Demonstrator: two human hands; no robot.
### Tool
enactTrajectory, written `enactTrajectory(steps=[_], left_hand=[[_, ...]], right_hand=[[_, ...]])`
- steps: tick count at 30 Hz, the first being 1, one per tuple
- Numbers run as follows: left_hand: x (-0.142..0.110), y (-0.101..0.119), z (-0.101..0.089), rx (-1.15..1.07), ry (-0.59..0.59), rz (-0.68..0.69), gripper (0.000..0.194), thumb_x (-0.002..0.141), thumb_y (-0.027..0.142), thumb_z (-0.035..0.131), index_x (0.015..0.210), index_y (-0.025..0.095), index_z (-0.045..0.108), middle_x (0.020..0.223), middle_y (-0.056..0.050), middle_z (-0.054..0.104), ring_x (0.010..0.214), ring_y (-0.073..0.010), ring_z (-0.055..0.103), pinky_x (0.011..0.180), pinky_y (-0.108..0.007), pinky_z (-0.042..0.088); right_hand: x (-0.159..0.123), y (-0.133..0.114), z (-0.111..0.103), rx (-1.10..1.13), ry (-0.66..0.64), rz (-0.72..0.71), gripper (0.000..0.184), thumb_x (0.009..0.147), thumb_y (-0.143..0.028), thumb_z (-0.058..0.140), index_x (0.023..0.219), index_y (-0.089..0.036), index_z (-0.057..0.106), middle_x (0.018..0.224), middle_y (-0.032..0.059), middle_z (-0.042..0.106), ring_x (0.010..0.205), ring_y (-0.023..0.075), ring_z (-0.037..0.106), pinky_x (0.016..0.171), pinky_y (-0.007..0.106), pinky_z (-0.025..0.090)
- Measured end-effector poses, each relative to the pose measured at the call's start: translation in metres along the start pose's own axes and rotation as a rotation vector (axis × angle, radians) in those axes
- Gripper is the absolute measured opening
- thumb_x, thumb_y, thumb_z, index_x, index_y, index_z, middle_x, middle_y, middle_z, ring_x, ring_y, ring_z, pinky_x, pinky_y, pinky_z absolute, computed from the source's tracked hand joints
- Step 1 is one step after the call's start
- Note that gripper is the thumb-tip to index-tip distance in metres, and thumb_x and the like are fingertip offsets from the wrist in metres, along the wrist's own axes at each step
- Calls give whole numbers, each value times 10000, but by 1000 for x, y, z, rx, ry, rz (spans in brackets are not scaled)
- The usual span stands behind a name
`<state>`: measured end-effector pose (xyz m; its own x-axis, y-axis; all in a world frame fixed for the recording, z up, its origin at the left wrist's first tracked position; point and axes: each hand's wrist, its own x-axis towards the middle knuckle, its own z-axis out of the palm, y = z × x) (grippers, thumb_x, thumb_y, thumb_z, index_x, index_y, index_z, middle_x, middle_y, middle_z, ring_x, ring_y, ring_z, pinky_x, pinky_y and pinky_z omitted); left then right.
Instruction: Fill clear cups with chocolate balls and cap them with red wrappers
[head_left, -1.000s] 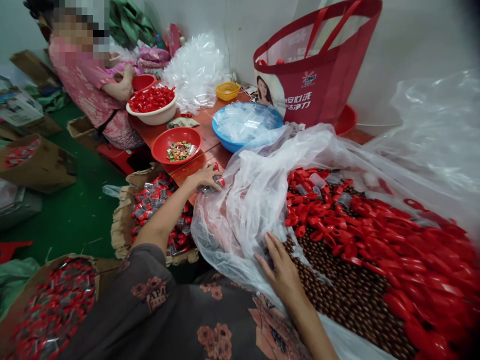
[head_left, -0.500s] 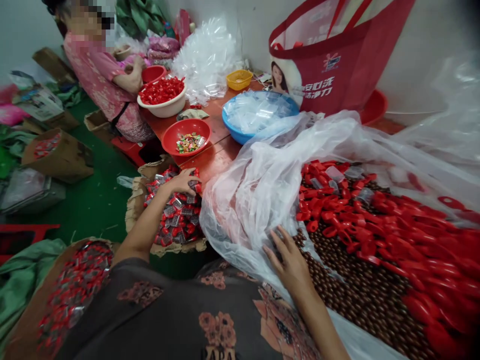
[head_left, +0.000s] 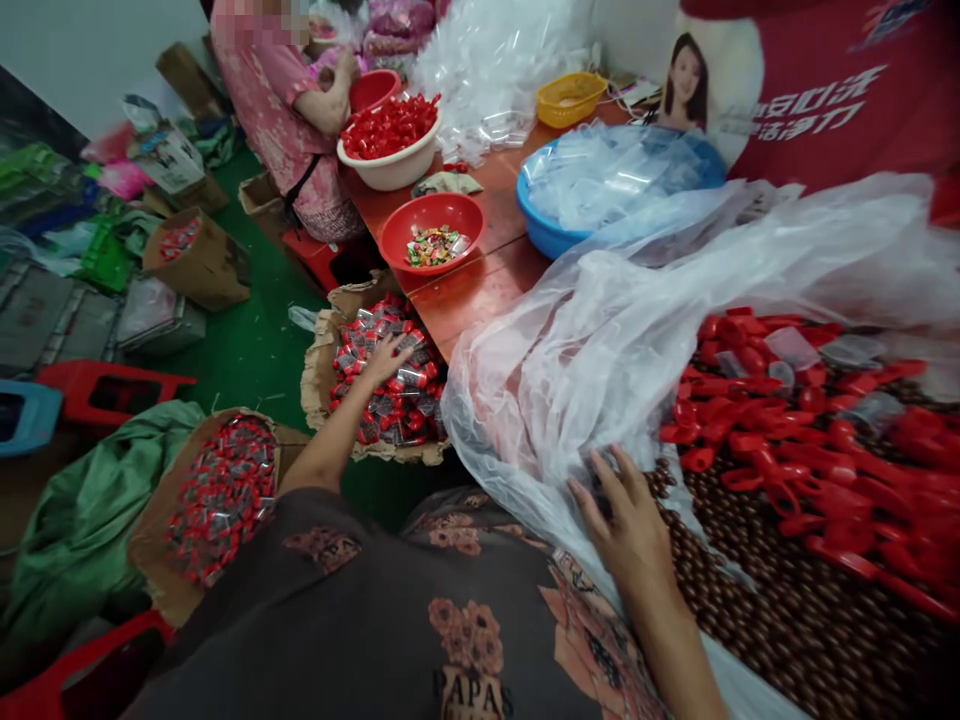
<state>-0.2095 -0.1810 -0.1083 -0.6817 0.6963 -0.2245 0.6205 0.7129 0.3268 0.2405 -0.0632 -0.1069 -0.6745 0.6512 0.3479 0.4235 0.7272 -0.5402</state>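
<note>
Bagged red caps heap in a torn cardboard box at left, my left hand resting open on them, fingers spread. My right hand lies open on clear plastic sheeting, loose red plastic pieces just right; a red bowl sits beyond.

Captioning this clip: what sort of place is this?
Likely a small packing workshop: a cardboard box of bagged red parts, a white basin of red pieces, a blue basin of clear bags.
</note>
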Motion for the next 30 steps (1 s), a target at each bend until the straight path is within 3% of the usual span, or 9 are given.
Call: enactTrajectory(steps=[3, 6, 9, 14, 22, 25, 27, 30], left_hand=[[3, 12, 35, 97, 87, -151, 636, 881, 611, 459, 1430, 292, 487, 1608, -79, 261, 1464, -369, 214, 1139, -610, 214], [11, 22, 58, 152, 154, -210, 537, 866, 545, 516, 1327, 284, 599, 1594, -65, 293, 1451, -373, 232, 1132, -623, 241], [23, 33, 70, 164, 173, -187, 498, 872, 536, 509, 1275, 274, 638, 1589, -61, 307, 1448, -372, 233, 1125, -654, 230], [38, 51, 79, 125, 188, -174, 528, 923, 510, 441, 1422, 344, 491, 1614, -71, 245, 1450, -379, 231, 1091, -698, 222], [16, 56, 81, 136, 168, -145, 526, 944, 436, 420, 1450, 299, 461, 1622, -90, 219, 1484, -344, 167, 1147, -637, 139], [-3, 57, 76, 62, 190, -96, 485, 884, 364, 533, 1349, 234, 571, 1548, -139, 371, 1438, -331, 288, 1156, -600, 164], [-10, 55, 66, -28, 244, -42, 385, 824, 315, 596, 1184, 201, 667, 1386, -163, 550, 1327, -347, 436, 1116, -612, 241], [-1, 50, 38, -112, 298, 90, 271, 843, 272, 516, 1012, 132, 674, 1138, -180, 655, 1146, -351, 553, 1005, -611, 378]], right_hand=[[-1, 2, 1, 0, 15, -7, 544, 929, -345, 578, 1449, -272, 437, 1494, 137, 442, 1330, 311, 499, 1076, 509, 469], [0, 5, 3, 3, 11, -21, 538, 926, -342, 583, 1442, -263, 450, 1480, 139, 455, 1323, 310, 505, 1071, 501, 472], [1, 7, 5, 1, 5, -25, 530, 924, -343, 586, 1432, -252, 467, 1464, 150, 466, 1314, 316, 511, 1064, 506, 476], [2, 5, 5, -9, 1, -16, 525, 924, -336, 587, 1430, -255, 471, 1464, 148, 467, 1320, 312, 505, 1070, 508, 471], [3, 4, 7, 8, 8, 3, 482, 929, -365, 573, 1390, -234, 520, 1458, 158, 474, 1308, 312, 514, 1073, 506, 465], [0, -3, 6, 20, 8, 36, 450, 943, -367, 540, 1370, -226, 545, 1455, 172, 479, 1294, 314, 530, 1049, 506, 486], [-2, -10, 1, 51, -19, 49, 431, 956, -357, 508, 1365, -227, 553, 1448, 169, 492, 1314, 311, 515, 1065, 512, 471], [-2, -17, -14, 62, -52, 62, 411, 964, -303, 491, 1362, -228, 555, 1437, 153, 514, 1323, 278, 508, 1088, 488, 451]])
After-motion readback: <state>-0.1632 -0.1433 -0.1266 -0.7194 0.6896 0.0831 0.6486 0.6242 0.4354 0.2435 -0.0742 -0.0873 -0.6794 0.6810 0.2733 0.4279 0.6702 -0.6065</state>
